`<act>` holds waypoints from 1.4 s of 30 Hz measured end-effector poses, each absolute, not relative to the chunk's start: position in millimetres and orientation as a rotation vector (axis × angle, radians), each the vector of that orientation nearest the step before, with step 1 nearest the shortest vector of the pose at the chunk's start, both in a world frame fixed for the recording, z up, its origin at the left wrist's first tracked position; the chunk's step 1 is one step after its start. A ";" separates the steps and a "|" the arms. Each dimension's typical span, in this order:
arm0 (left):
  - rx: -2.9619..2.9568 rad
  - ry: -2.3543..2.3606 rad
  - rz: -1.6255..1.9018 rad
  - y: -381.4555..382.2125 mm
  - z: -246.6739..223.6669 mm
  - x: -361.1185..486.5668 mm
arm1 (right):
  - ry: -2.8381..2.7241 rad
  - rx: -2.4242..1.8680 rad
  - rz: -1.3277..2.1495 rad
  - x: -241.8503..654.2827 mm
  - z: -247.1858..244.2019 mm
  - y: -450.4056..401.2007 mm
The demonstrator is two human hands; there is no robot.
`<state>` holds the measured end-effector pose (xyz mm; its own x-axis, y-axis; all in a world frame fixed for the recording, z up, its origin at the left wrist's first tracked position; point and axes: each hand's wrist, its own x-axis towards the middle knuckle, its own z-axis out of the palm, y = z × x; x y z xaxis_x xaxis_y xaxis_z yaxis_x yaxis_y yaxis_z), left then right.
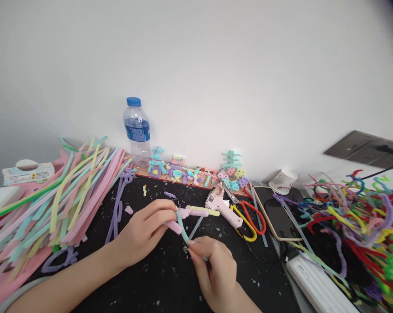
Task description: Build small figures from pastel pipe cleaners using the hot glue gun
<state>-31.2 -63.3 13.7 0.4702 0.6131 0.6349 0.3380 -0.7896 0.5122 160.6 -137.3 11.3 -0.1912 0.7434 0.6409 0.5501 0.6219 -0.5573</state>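
Observation:
Between the fingers of my left hand (150, 228) is a bundle of pipe cleaners, with pink, lilac and pale yellow (207, 210) ends sticking out to the right. A mint-green pipe cleaner (183, 229) runs from that bundle down to my right hand (214, 265), whose thumb and forefinger pinch it. Both hands are closed and held over the black mat (157, 282). Just beyond them lie a pink glue gun (227, 211) and scissors (250, 221) with red and yellow handles. My left fingers partly hide where the pipe cleaners join.
Pastel pipe cleaners (79, 195) are heaped at left, bright ones (372, 230) at right. A water bottle (137, 130) and small finished figures (232, 161) stand along the wall. At right are a phone (279, 215), a paper cup (282, 180) and a white power strip (318, 282).

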 end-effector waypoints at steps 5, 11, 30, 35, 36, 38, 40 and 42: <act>1.750 1.048 1.049 -65.6 20.2 -19.9 | -1.814 -1.086 0.270 158.4 8.3 -131.9; 1.254 0.914 0.928 -65.4 22.6 -15.0 | -1.849 -1.189 0.289 159.2 4.5 -124.3; 0.987 0.824 0.856 -63.9 22.1 -10.4 | -2.042 -1.256 0.212 154.9 -0.7 -119.6; 0.984 0.831 0.875 -62.2 22.1 -12.0 | -2.051 -1.240 0.281 154.8 2.1 -118.6; 0.984 0.830 0.880 -61.3 20.9 -13.0 | -2.048 -1.241 0.310 155.3 4.2 -118.5; 0.979 0.831 0.887 -58.9 17.3 -15.4 | -2.017 -1.236 0.355 157.3 10.3 -119.4; 0.950 0.842 0.910 -55.7 12.9 -17.6 | -1.922 -1.230 0.408 159.6 17.9 -122.8; 0.912 0.859 0.917 -52.7 9.0 -19.0 | -1.770 -1.219 0.524 159.9 24.2 -130.8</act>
